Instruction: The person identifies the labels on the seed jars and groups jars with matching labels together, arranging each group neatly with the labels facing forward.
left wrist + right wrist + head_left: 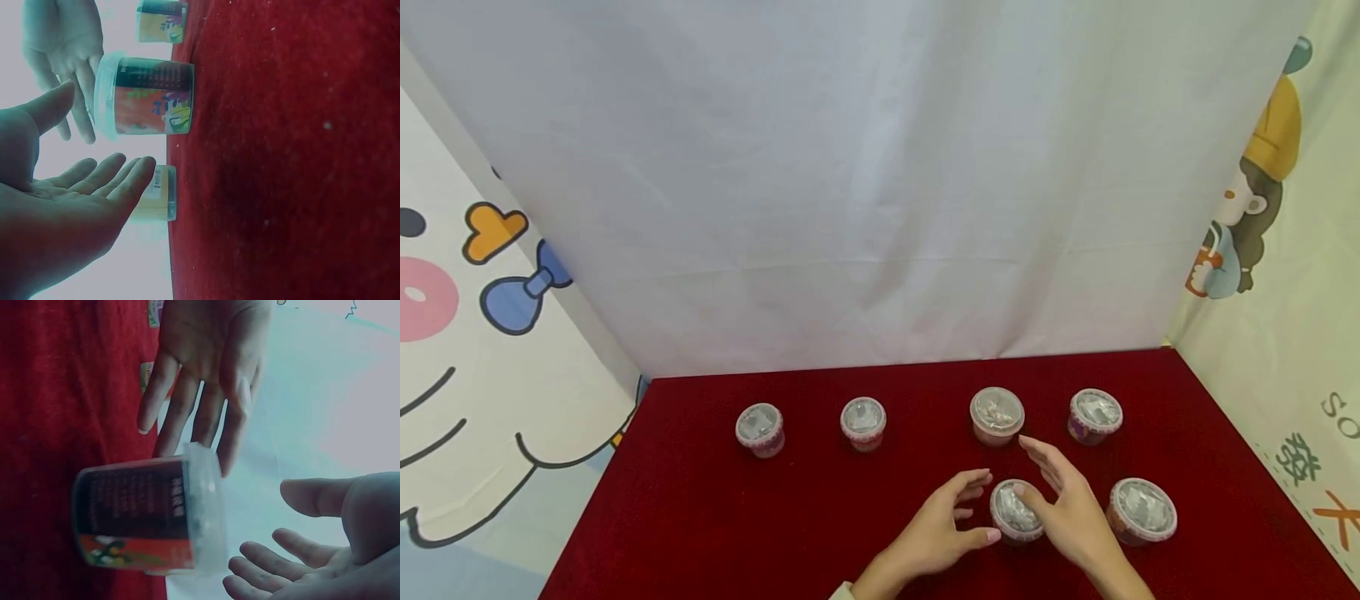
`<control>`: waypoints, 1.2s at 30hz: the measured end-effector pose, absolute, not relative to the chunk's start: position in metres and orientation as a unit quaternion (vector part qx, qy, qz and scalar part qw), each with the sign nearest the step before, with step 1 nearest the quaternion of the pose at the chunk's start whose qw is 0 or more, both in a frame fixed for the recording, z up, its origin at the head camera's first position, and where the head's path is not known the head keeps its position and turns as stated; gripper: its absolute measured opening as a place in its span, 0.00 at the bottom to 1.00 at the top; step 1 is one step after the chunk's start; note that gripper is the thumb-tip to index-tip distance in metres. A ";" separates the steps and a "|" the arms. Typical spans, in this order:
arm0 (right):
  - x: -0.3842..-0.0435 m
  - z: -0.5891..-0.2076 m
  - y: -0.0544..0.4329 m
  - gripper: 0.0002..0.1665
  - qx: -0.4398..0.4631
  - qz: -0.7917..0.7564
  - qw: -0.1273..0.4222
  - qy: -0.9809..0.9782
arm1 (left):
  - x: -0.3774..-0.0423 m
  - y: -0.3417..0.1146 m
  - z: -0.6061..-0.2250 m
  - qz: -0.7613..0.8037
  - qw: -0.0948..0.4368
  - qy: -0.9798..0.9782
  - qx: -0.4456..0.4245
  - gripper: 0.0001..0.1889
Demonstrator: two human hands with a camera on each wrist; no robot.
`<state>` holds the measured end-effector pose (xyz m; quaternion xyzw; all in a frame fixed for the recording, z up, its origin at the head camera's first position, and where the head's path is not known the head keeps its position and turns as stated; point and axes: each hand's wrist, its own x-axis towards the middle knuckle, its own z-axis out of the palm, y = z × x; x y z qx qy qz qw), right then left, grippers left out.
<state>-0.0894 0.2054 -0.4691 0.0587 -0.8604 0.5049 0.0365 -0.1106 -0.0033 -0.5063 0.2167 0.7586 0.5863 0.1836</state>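
Note:
A small lidded plastic tub (pixel 1017 514) stands upright on the red cloth, with silvery wrapping under its clear lid. My left hand (pixel 934 527) is beside it on the left, fingers spread and palm turned toward it. On the other side is my right hand (pixel 1070 510), its thumb overlapping the lid's edge in the head view. Both wrist views show the tub (pixel 153 97) between the two hands with gaps around it. Its side carries an orange and dark printed label (pixel 137 506). Neither hand grips anything.
Another tub (pixel 1142 510) stands just right of my right hand. Behind are a pinkish tub (pixel 997 414) and one at the back right (pixel 1095 414). Two more tubs, one mid-back (pixel 863 421) and one farther left (pixel 761 427), stand before a white curtain (pixel 820 208).

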 end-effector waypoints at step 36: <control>-0.073 -0.504 0.224 0.47 0.016 0.559 -0.108 -0.822 | -0.116 0.014 -0.517 0.568 0.190 0.765 0.236 0.33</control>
